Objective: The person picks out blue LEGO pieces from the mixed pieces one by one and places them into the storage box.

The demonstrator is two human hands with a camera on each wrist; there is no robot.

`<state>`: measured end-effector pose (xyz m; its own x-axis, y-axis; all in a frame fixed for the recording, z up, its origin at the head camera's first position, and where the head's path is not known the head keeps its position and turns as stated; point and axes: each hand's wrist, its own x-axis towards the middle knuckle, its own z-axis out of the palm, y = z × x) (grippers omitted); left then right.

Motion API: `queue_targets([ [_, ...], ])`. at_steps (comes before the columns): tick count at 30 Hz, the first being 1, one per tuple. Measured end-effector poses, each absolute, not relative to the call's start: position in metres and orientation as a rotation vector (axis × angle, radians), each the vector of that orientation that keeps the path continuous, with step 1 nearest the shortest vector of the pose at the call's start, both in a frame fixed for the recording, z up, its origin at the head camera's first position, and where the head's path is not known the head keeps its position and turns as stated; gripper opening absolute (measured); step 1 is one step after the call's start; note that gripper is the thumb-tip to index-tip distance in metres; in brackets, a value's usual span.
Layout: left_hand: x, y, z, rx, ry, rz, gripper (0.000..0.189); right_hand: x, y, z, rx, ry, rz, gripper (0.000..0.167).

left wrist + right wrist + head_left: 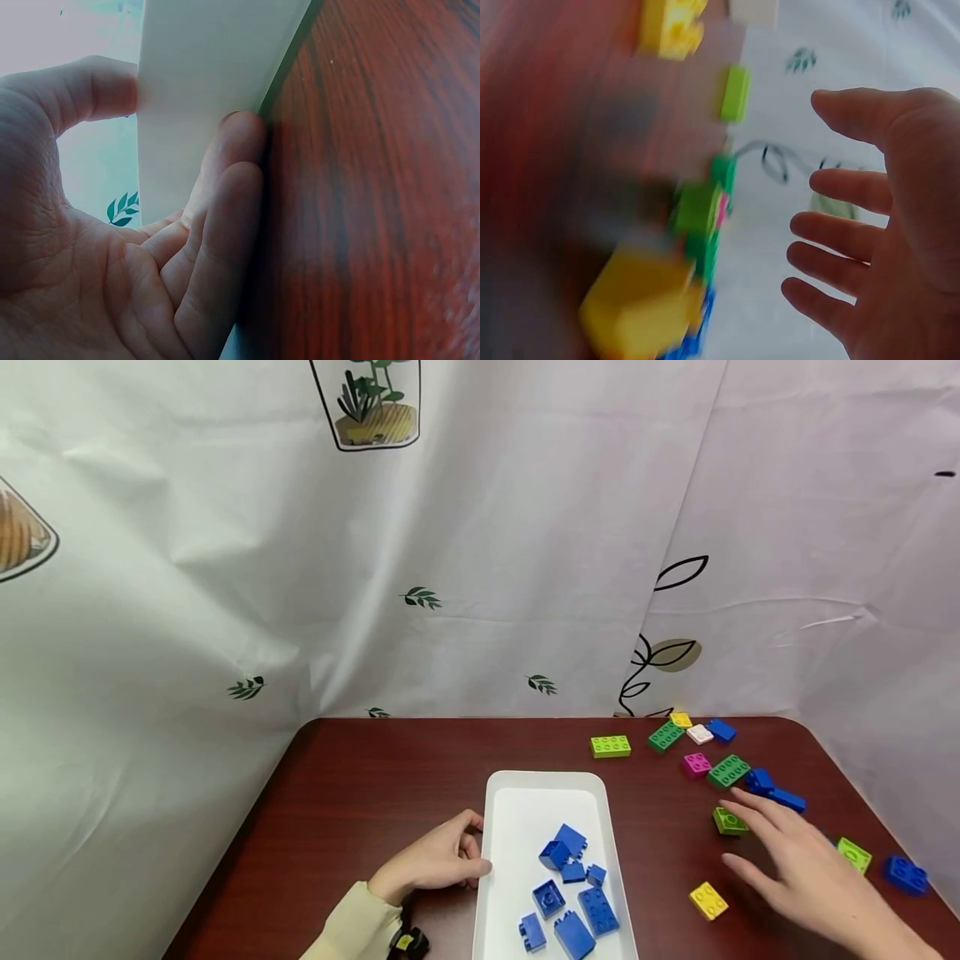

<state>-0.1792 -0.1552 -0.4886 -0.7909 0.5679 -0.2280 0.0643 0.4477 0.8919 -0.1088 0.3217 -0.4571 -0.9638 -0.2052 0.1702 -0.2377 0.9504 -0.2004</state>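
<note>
A white tray (517,810) stands on the table with several blue bricks (573,935) lying inside it. At its left side my left hand (438,857) holds the tray, the thumb at the rim and the other fingers against the outer wall (176,90) near the tabletop. My right hand (806,868) hovers over the right part of the table, fingers spread and holding nothing. Nearest to it are a lime green brick (729,821) and a yellow brick (708,901). In the right wrist view a large yellow piece (641,304) appears blurred, apart from the fingers.
Along the right side of the dark red table (375,777) lie a pink brick (697,765), a green brick (728,771) and several blue ones, including one by the edge (906,875). Another lime brick (611,746) sits behind the tray. A patterned white curtain (487,568) hangs behind.
</note>
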Motion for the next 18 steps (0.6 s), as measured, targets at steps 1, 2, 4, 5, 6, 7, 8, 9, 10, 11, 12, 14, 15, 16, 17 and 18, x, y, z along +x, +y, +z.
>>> queue_targets([
  [1,-0.179,-0.155,-0.488,0.526,2.200,1.324,0.049,-0.107,0.330,-0.460,0.305,-2.969,0.315,0.075],
  [2,-0.179,-0.155,-0.488,0.524,2.201,1.324,0.048,-0.105,0.339,-0.463,0.267,-2.979,0.293,0.076],
  [4,-0.179,-0.155,-0.488,0.524,2.202,1.325,0.049,-0.102,0.354,-0.469,0.192,-3.003,0.250,0.079],
  [5,-0.179,-0.155,-0.488,0.523,2.202,1.325,0.049,-0.100,0.361,-0.473,0.165,-3.012,0.232,0.079],
  [6,-0.179,-0.155,-0.487,0.523,2.201,1.326,0.049,-0.098,0.368,-0.476,0.147,-3.015,0.210,0.078],
  [7,-0.179,-0.155,-0.487,0.524,2.199,1.327,0.049,-0.096,0.375,-0.479,0.135,-3.012,0.183,0.077],
  [8,-0.179,-0.155,-0.487,0.524,2.197,1.327,0.049,-0.094,0.381,-0.482,0.113,-3.017,0.160,0.077],
  [9,-0.179,-0.155,-0.488,0.524,2.194,1.327,0.049,-0.093,0.387,-0.485,0.102,-3.016,0.135,0.076],
  [10,-0.179,-0.155,-0.488,0.525,2.192,1.328,0.049,-0.091,0.393,-0.488,0.093,-3.005,0.111,0.075],
  [11,-0.179,-0.155,-0.488,0.525,2.189,1.328,0.049,-0.090,0.398,-0.491,0.078,-2.998,0.089,0.075],
  [12,-0.179,-0.155,-0.488,0.528,2.188,1.327,0.049,-0.088,0.403,-0.493,0.057,-2.996,0.078,0.076],
  [14,-0.180,-0.155,-0.488,0.532,2.185,1.327,0.049,-0.083,0.412,-0.499,0.015,-2.973,0.065,0.078],
  [15,-0.180,-0.155,-0.488,0.534,2.185,1.325,0.049,-0.081,0.415,-0.501,-0.006,-2.965,0.059,0.079],
  [16,-0.180,-0.155,-0.488,0.535,2.186,1.326,0.049,-0.079,0.419,-0.504,-0.034,-2.967,0.058,0.080],
  [17,-0.179,-0.155,-0.488,0.534,2.187,1.326,0.049,-0.077,0.422,-0.506,-0.063,-2.976,0.056,0.080],
  [18,-0.179,-0.155,-0.488,0.532,2.188,1.326,0.049,-0.075,0.424,-0.508,-0.097,-2.992,0.058,0.080],
])
